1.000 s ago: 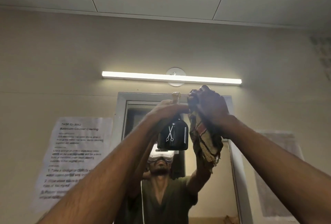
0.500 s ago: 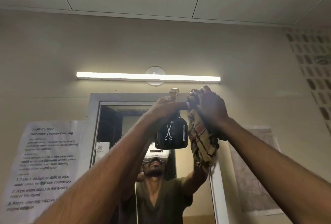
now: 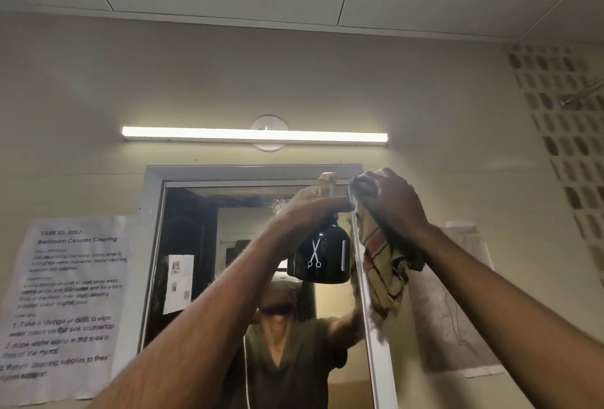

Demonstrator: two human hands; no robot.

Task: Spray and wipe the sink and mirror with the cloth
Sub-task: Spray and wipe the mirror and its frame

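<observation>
While both arms reach up, L hand [image 3: 304, 209] grips 1 bottle [image 3: 322, 256], R hand [image 3: 390, 201] clutches 1 cloth [image 3: 382, 273] at mirror [image 3: 228, 229] corner.

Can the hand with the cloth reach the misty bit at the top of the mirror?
Probably yes. The right hand already holds the cloth at the mirror's top right corner; only the spray bottle sits between.

Left hand [image 3: 307, 209] grips the neck of a black glass spray bottle with a white scissors emblem [image 3: 322, 255] before the white-framed wall mirror [image 3: 228, 245]. At 3 o'clock of the bottle, right hand [image 3: 392, 199] clutches a plaid tan cloth [image 3: 382, 274] against the mirror's upper right corner.
</observation>
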